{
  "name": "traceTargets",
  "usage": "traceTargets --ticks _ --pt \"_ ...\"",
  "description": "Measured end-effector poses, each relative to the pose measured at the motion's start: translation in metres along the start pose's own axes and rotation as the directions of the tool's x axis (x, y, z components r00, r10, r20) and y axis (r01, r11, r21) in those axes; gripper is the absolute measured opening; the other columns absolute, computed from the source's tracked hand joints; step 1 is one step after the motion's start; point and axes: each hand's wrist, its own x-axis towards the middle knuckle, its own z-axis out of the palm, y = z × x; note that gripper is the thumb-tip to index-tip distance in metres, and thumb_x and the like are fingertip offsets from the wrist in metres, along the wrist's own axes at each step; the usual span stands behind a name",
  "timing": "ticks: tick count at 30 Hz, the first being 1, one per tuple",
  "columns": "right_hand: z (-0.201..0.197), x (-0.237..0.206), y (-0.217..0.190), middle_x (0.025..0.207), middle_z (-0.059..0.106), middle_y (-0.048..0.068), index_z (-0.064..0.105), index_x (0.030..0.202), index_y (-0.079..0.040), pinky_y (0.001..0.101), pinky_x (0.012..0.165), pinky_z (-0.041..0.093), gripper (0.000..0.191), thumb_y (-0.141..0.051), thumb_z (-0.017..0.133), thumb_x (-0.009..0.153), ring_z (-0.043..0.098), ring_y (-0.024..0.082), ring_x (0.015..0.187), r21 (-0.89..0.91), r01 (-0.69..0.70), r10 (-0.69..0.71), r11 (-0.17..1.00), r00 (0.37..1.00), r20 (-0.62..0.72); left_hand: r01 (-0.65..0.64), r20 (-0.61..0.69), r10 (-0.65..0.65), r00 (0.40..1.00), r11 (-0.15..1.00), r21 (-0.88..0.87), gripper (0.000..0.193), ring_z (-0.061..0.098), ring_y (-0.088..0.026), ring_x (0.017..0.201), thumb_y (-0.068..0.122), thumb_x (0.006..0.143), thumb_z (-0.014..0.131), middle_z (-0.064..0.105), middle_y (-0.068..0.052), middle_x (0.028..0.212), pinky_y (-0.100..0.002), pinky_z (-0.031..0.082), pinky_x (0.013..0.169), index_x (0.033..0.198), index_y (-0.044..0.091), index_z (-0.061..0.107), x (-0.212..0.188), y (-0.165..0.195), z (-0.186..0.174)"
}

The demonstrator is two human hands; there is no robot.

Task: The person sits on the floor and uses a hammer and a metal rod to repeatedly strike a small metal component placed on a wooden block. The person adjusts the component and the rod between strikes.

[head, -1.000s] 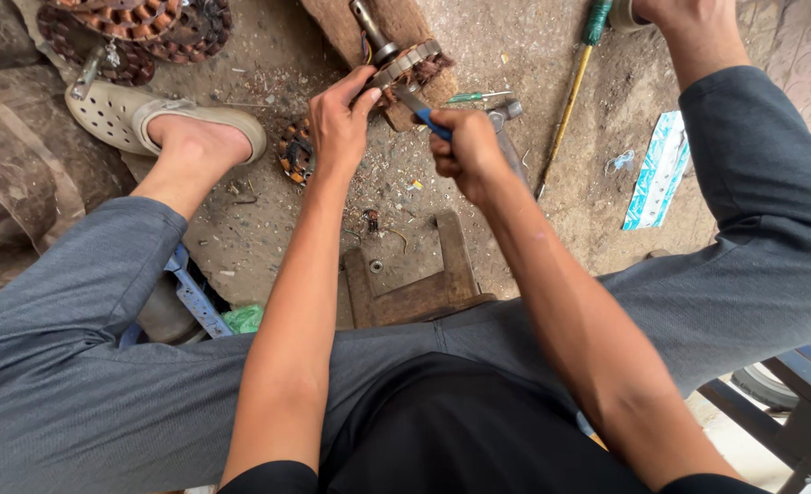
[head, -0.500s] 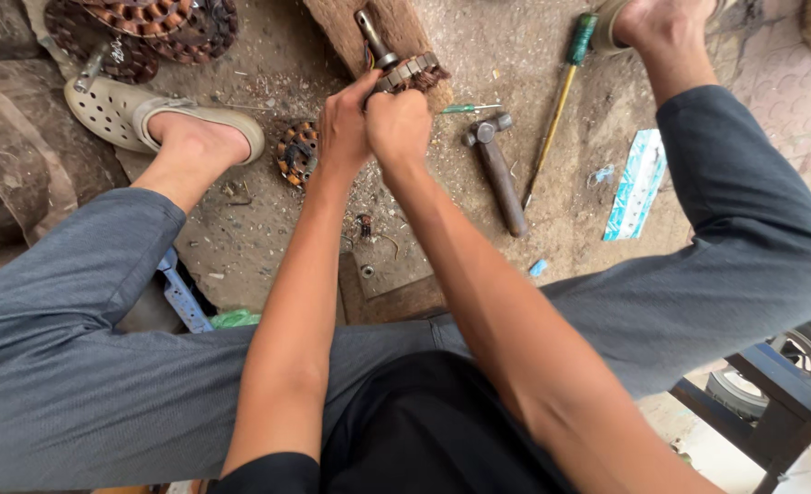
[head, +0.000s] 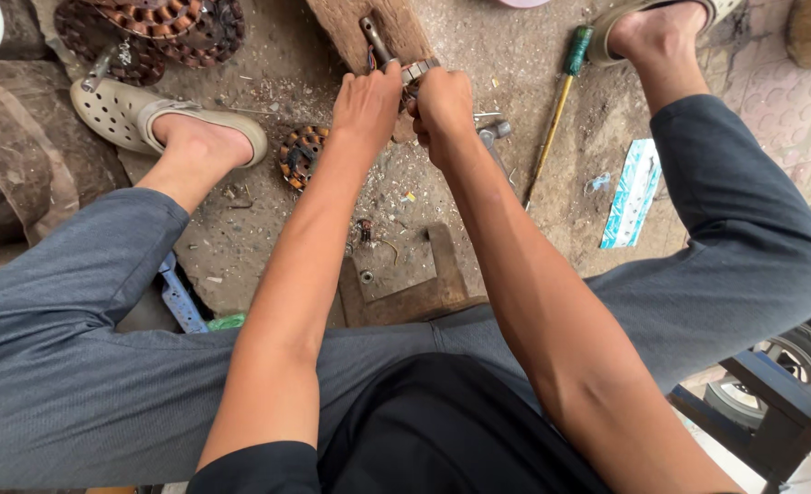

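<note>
Close in, metal bracket (head: 405,293) lies on the floor. Further at 12 o'clock, left hand (head: 366,101) and right hand (head: 444,105), side by side, clamp a motor part (head: 416,71) on the wood block (head: 369,32). Looks heavy, rigid; grip its metal body. Screwdriver (head: 556,110) at 1 o'clock.

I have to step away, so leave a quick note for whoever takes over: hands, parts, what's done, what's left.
Left hand and right hand both grip the small wound motor part with its shaft, resting on the wooden block. Hammer and green-handled screwdriver lie on the ground right of the hands; another wound core lies to the left. Part is still in hand, tools set down; how far the work has got can't be told.
</note>
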Motion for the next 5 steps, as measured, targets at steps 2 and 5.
traceTargets --ticks 2,5 --pt "0.003 0.004 -0.002 0.057 0.053 0.008 0.056 0.073 -0.002 0.0351 0.035 0.026 0.023 -0.013 0.043 0.088 0.040 0.015 0.040 0.011 -0.003 0.003 1.000 1.000 0.020 0.025 0.113 -0.024 0.993 1.000 -0.009 0.036 0.073 -0.039 0.097 -0.002 0.096 0.062 0.075 -0.026 0.103 -0.050 0.054 0.095 0.130 -0.003 0.054 0.003 -0.002 -0.004" --pt "-0.001 0.007 0.001 0.058 0.053 0.009 0.055 0.075 0.000 0.0362 0.036 0.026 0.023 -0.015 0.044 0.090 0.041 0.016 0.040 -0.042 -0.019 0.021 0.999 0.998 0.051 -0.352 -0.397 0.226 0.889 0.893 -0.281 0.071 0.065 -0.043 0.117 0.005 0.084 0.071 0.061 -0.037 0.134 -0.044 0.048 0.105 0.144 -0.015 0.040 -0.008 -0.007 0.004"
